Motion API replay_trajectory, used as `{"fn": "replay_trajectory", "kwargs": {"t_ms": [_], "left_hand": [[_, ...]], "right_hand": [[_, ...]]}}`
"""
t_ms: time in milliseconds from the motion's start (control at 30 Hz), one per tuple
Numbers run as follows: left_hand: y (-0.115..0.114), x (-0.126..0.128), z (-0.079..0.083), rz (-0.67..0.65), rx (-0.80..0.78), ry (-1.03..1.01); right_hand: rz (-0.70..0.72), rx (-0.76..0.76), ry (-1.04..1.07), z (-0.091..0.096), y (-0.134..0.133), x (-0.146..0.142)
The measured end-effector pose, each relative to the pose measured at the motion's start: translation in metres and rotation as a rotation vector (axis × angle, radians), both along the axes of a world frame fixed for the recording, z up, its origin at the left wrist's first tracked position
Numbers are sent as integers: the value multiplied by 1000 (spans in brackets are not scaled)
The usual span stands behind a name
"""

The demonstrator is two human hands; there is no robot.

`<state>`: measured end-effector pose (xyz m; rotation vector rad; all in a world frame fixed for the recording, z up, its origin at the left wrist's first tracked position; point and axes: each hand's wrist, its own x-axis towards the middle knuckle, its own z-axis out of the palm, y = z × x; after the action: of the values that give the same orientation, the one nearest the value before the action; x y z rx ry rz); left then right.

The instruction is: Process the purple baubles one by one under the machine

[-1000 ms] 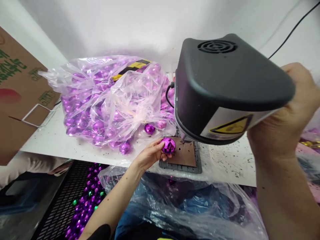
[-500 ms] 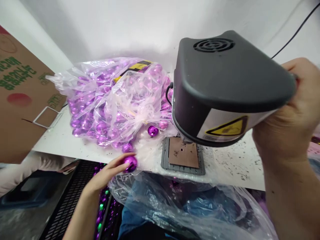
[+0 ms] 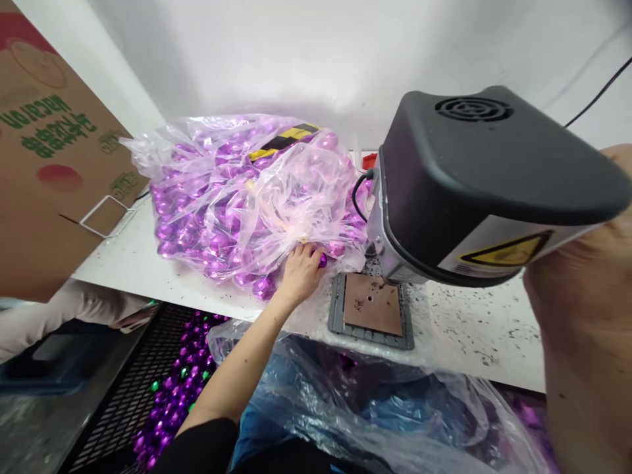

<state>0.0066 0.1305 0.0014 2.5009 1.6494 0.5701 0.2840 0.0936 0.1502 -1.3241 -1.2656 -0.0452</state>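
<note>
Left hand (image 3: 302, 273) at purple ball (image 3: 322, 261), "Macaron" carton (image 3: 54, 210) farther left

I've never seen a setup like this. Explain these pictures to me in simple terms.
There is no robot here: one camera worn on a person's head looks forward and down at their two bare hands. The left hand is at a shiny purple ball beside a clear plastic bag full of similar balls; its grip is partly hidden. The right hand is at the black machine, its fingers out of sight. Under the machine's front, a brown pad lies on a grey base on the white table. A cardboard box stands at the picture's left.
</note>
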Motion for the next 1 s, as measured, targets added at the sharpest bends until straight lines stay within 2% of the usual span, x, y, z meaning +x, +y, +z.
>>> {"fn": "replay_trajectory", "kwargs": {"t_ms": [67,100,167,233,300,367,433,500,667,767,1000], "left_hand": [[7,-1,-3,12,-27,-24],[6,-5,-2,16,-45,-110],[-6,-12,4,25,-156,-436],[-23,-13,10,25,-406,-872],[-40,-5,12,9,-733,-1189],[-51,9,9,-3,-974,-1320],[-55,24,3,-10,-1042,-1308],[-55,36,-3,-2,-961,-1214],[-53,54,-11,57,-559,-834],[-55,59,-15,58,-391,-672],[-63,65,-27,-157,-28,-522]], "right_hand": [[7,-8,4,2,0,-2],[8,-12,13,2,0,-2],[3,-20,23,3,0,-4],[-11,-17,15,4,-1,-6],[-23,-14,7,5,-1,-8],[-22,-13,14,6,-3,-9],[-10,-13,31,7,-3,-10],[5,-9,33,7,-4,-10],[49,-5,29,3,-3,-9],[69,3,4,4,-4,-8],[58,-11,-40,8,-6,-9]]}}
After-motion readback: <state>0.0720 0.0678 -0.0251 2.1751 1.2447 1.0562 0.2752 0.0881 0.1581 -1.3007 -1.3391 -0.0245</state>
